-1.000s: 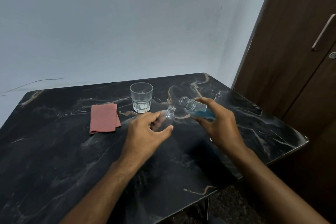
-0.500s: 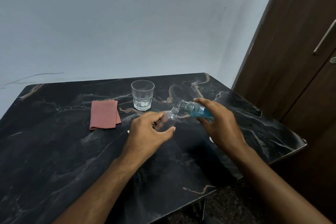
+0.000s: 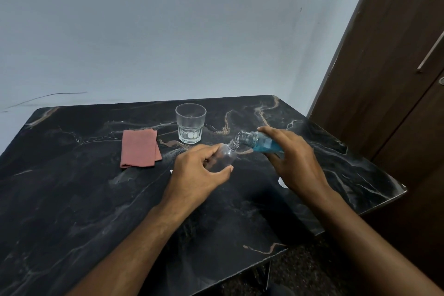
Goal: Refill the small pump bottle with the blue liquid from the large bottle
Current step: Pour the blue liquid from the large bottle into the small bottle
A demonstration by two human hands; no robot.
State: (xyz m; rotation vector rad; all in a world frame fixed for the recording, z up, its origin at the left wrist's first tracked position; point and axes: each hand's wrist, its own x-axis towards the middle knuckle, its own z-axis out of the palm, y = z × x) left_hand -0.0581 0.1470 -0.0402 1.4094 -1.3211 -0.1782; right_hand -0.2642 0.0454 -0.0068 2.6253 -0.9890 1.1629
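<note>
Pouring about to begin over the dark marbled desk [image 3: 72, 199]: since a second ago the right hand [image 3: 295, 163], grasping the large clear bottle of blue liquid [image 3: 260, 144], has tipped it until its mouth meets the neck of the small clear empty pump bottle [image 3: 224, 155], gripped tilted by the left hand [image 3: 199, 175]; no liquid has crossed yet. Folded pink cloth [image 3: 140, 148] and faceted empty glass tumbler [image 3: 191, 122] sit towards the far edge, clear of the pour; nothing obstructs
</note>
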